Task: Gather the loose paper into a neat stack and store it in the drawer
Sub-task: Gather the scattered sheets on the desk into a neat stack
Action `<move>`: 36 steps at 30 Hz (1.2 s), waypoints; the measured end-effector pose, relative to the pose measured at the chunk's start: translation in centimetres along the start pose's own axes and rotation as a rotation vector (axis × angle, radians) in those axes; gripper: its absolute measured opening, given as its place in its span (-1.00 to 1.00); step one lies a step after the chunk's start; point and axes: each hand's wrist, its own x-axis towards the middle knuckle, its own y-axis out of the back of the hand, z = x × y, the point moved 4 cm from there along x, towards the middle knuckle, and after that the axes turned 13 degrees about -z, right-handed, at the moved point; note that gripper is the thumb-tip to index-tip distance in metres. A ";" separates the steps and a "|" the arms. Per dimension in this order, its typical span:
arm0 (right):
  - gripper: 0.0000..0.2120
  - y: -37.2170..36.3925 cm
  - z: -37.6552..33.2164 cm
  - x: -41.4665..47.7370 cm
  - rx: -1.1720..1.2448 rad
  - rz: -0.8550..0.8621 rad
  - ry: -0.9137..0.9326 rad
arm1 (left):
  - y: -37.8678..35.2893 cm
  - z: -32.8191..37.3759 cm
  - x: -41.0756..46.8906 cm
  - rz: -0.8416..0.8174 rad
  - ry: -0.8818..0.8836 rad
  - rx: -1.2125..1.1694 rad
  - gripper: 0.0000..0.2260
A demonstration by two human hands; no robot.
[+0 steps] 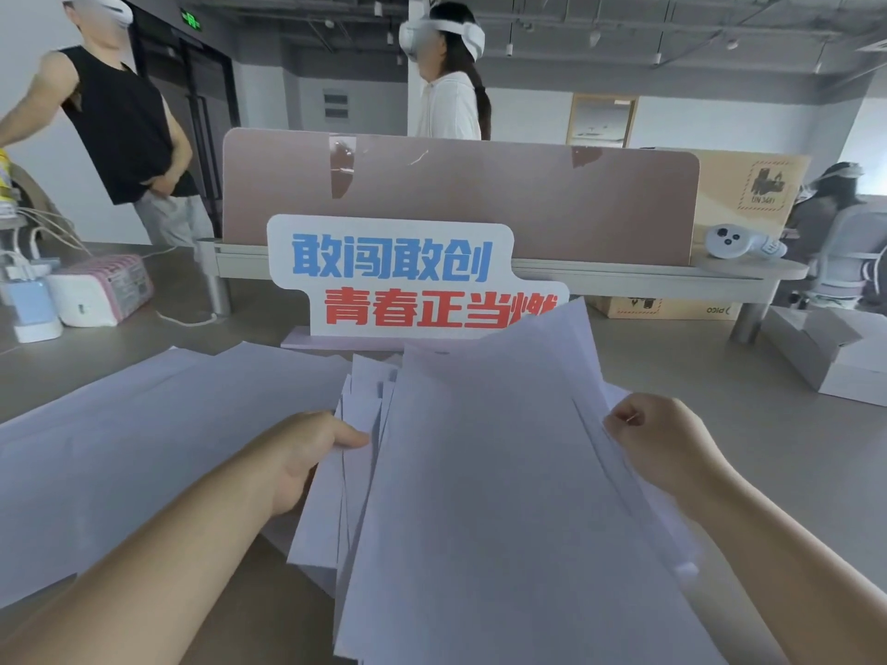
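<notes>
A thick, uneven bundle of white paper sheets (489,472) is lifted off the desk in front of me, its edges fanned and misaligned. My left hand (307,453) grips the bundle's left edge, thumb on top. At the right edge, my right hand (662,443) pinches the sheets with closed fingers. More loose white sheets (144,439) lie spread flat on the grey desk (768,448) to the left. No drawer is in view.
A white sign with blue and red characters (408,280) stands just behind the paper, before a pink divider panel (480,199). A tissue pack and chargers (96,295) sit far left, an open white box (835,352) far right. Three people with headsets are beyond the desk.
</notes>
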 end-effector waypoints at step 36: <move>-0.80 -1.8 1.7 1.0 0.502 -0.549 -0.146 | 0.3 -0.1 0.1 0.090 -0.083 0.067 -0.46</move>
